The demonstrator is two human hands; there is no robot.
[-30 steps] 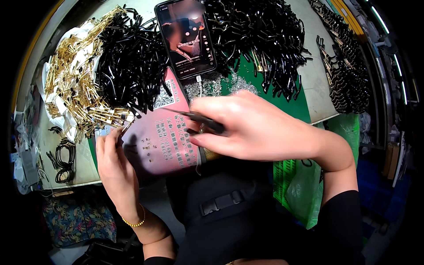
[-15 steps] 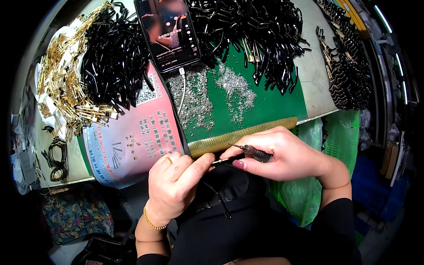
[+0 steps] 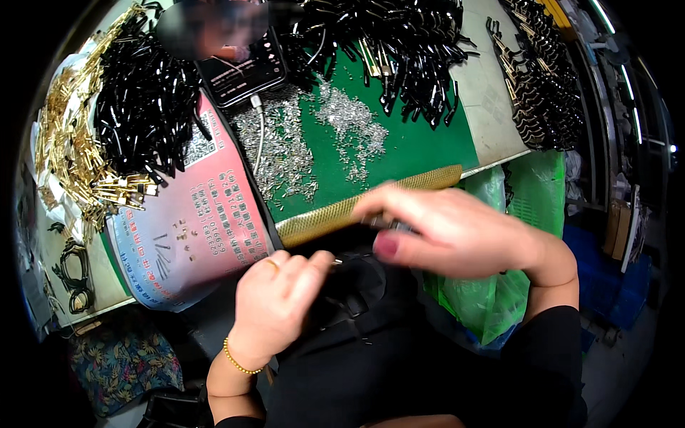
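Observation:
My left hand (image 3: 275,299) is closed in a pinch above my lap, at the near side of the table. A small metal end of a glasses temple (image 3: 336,261) sticks out from its fingertips; the rest is lost against the dark clothing. To the right and a little higher, my right hand (image 3: 446,232) is smeared by motion. It is curled around a dark screwdriver (image 3: 391,223), which is mostly hidden by fingers and thumb. The two hands are apart. Loose small silver parts (image 3: 349,125), seemingly screws, lie in two heaps on the green mat (image 3: 410,153).
Black glasses temples (image 3: 146,100) are piled left and at the back, more (image 3: 542,93) at the right. Gold metal parts (image 3: 68,135) heap at far left. A phone (image 3: 246,75) with a white cable stands behind the silver parts. A green plastic bag (image 3: 492,299) hangs at right.
My right hand has pulled away from the left fingertips, up and to the right, with the screwdriver. The left hand keeps its pinch. The whole view has shifted slightly.

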